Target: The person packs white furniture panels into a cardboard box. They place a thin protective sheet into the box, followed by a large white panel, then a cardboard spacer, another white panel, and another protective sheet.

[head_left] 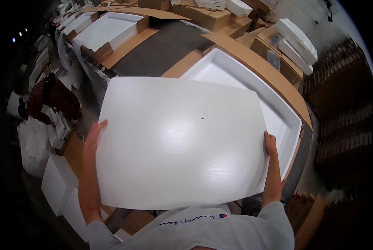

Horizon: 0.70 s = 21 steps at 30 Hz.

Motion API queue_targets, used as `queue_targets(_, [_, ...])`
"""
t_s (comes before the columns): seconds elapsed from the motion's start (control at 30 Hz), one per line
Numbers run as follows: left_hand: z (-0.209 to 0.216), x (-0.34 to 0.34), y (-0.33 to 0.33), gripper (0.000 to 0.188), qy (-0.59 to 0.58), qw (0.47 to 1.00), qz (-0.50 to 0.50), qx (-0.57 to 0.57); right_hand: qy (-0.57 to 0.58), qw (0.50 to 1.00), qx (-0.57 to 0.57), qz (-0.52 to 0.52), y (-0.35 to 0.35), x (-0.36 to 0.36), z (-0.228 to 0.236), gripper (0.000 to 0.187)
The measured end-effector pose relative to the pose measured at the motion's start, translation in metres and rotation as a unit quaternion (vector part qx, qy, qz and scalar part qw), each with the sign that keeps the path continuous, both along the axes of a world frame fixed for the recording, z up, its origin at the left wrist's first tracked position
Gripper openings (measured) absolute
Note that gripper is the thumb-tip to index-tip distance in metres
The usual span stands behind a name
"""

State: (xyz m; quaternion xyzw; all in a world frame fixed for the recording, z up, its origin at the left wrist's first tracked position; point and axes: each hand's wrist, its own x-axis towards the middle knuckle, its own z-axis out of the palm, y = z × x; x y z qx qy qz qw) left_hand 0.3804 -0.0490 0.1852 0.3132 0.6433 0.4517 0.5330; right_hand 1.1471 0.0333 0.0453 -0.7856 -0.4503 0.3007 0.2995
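White panel (180,143) was up in both hands, directly between L grip (93,134) and R grip (271,143), long axis running L–R across the body. Each grip was clasped on a short side edge, thumb toward the upper face; fingers underneath hidden, so couldn't tell how far they reached. Small dark hole (202,118) sat R of ctr, nearer the far edge. Near edge was close to the shirt (220,227); contact unclear.

Key relation: open white-lined box (228,73) lay beyond & to the R of the panel, so R grip was nearer it, L grip well apart. Panel overlapped the box's near-L part in view; gap betw. the two couldn't be judged. Box's far rim slanted from upper L down to R, i.e. skewed vs. the panel's long axis. Visible part of box held nothing but its white lining; rest hidden. Brown cardboard flap (269,73) stood along its far side.

Other containers: box w/ white filling (109,29) further up the dark desk (157,48), lining or panel unclear. Behind, R: brown carton (288,66) w/ wrapped white packs (297,37) on it.
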Motion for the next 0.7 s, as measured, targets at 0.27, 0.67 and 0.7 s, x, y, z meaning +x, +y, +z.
queue_targets(0.27, [-0.002,0.149,0.266,0.054,0.175,0.952,-0.25,0.034,0.071,0.965,0.026,-0.25,-0.054,0.13,0.003,0.04])
queue_targets(0.67, [-0.093,0.314,0.429,0.081,0.27,0.884,-0.379,-0.04,0.08,0.916,0.026,-0.393,-0.07,0.207,0.008,0.047])
queue_targets(0.7, [-0.09,0.313,0.429,0.075,0.322,0.865,-0.384,0.026,0.092,0.913,0.026,-0.396,-0.055,0.205,0.004,0.048])
